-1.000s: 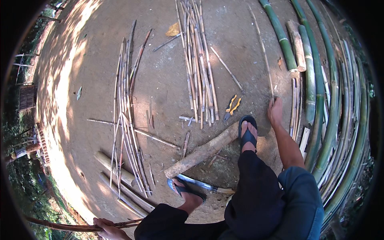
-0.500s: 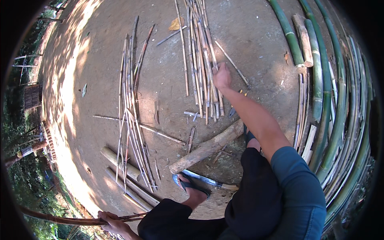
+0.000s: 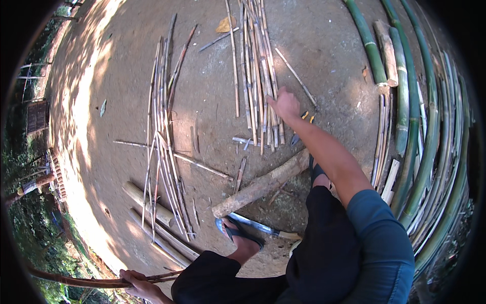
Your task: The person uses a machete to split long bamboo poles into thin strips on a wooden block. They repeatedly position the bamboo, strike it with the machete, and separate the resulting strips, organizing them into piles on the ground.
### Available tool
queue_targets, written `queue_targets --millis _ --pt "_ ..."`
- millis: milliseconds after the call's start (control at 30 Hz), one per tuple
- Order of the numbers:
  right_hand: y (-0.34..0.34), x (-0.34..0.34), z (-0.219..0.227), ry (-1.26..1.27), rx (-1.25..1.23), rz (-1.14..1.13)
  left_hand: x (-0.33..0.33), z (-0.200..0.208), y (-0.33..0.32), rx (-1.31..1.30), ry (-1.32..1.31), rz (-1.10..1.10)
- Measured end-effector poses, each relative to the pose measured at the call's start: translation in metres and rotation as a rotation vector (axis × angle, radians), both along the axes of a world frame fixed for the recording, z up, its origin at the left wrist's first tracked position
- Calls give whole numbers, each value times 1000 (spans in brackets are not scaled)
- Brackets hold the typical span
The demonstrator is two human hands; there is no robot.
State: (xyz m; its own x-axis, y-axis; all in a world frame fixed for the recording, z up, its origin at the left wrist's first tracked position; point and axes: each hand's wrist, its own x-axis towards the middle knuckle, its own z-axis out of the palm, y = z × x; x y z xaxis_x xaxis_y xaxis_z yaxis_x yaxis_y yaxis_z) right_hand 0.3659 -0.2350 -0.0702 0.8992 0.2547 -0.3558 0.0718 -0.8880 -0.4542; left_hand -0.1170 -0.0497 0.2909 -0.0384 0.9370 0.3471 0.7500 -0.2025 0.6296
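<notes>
My left hand (image 3: 137, 285), at the lower left, is closed around long thin brown bamboo sticks (image 3: 81, 282) that run out past the picture's left side. My right hand (image 3: 285, 104) reaches forward to a loose bundle of thin bamboo sticks (image 3: 258, 66) on the ground. One of its digits stretches left onto the sticks near their closer ends; the others look partly bent, and I see no stick held in the hand. A single short stick (image 3: 296, 76) lies just right of the bundle. Beneath my right wrist is a tool with yellow-and-black handles (image 3: 308, 117), partly hidden.
A second stick pile (image 3: 164, 101) lies to the left, with a crossing stick below. A log (image 3: 260, 183) lies before my feet, beside a long-bladed knife (image 3: 253, 224). Green bamboo poles (image 3: 400, 91) and split strips (image 3: 445, 152) line the right side. Thick bamboo pieces (image 3: 152, 202) lie lower left.
My right hand has drawn slightly back toward me along the bundle, and one digit now points left over the sticks. My left hand still grips its sticks. The view has shifted slightly.
</notes>
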Motion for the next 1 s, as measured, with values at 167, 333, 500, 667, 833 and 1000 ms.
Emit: queue_targets --millis 167,333,500,667,833,1000 --pt "11 8 10 -54 -40 149 -1 2 2 -24 -2 2" --pt "10 27 12 135 -49 35 9 -3 6 -35 -44 -97" --pt "-19 16 13 37 170 -199 -33 -9 18 8 -50 7" --pt "-210 -16 0 -498 178 -494 -21 -2 9 -20 52 -55" --pt "-435 -136 -4 -596 -487 -602 -44 -11 34 -20 135 -90" --pt "-513 -240 7 -352 -769 -759 -80 -17 52 135 206 -186"
